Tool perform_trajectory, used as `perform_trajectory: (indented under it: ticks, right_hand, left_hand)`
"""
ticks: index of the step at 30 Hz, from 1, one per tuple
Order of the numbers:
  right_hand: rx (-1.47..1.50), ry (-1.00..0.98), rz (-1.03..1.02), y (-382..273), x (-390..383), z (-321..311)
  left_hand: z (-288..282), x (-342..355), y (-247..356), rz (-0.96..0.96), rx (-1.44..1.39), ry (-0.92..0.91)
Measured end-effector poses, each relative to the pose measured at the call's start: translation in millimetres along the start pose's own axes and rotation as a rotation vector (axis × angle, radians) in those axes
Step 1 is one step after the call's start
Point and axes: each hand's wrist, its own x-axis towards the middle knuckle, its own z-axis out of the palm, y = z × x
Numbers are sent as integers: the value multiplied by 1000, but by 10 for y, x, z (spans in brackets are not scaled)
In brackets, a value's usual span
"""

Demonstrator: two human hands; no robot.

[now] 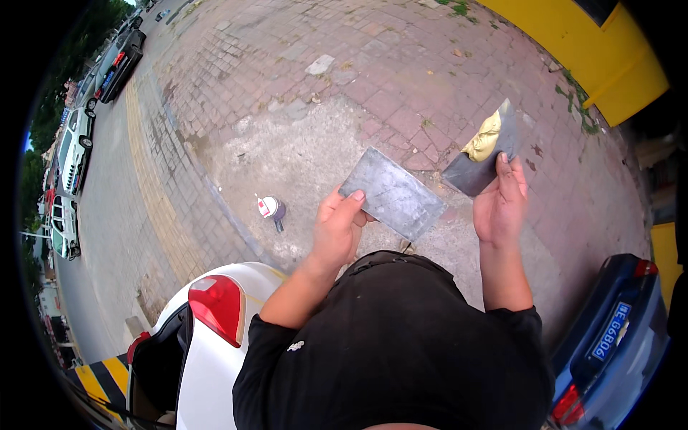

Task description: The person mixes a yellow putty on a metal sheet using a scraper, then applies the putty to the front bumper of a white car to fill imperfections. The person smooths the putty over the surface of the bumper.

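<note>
My left hand [335, 228] grips a flat grey rectangular plate [395, 193] by its near left edge, thumb on top. The plate's face is scuffed, with pale smears. In my right hand [502, 209] is a darker grey spreader plate [469, 174], pinched with the thumb over its face. A thick lump of yellow putty [484, 139] sits on that plate toward its far end. The two plates are held apart, side by side in front of my body, with a narrow gap between them. Fingers beneath both plates are mostly hidden.
A white-lidded container [269, 207] stands on the pavement at left. Close to my left is a white car [236, 287] with a red tail light; a blue car [609, 337] is at lower right. A yellow structure [573, 50] rises at far right. Parked vehicles [72, 150] line the road.
</note>
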Motion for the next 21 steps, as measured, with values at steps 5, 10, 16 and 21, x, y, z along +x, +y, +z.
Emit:
perform_trajectory:
  ticks: [5,10,16,21]
  right_hand:
    - [81,-115,26,-79,-32,104]
    - [-138,-175,-142,236,-277,126]
    - [-949,-680,-409,567,-569,-343]
    - [-604,-693,250,893,-730,-702]
  left_hand:
    - [3,48,148,-93,-216,-143]
    - [184,-32,84,-167,-227,-205]
    - [245,-75,-50,-154,-239,-248]
    - [275,-186,15,-149,-231,-364]
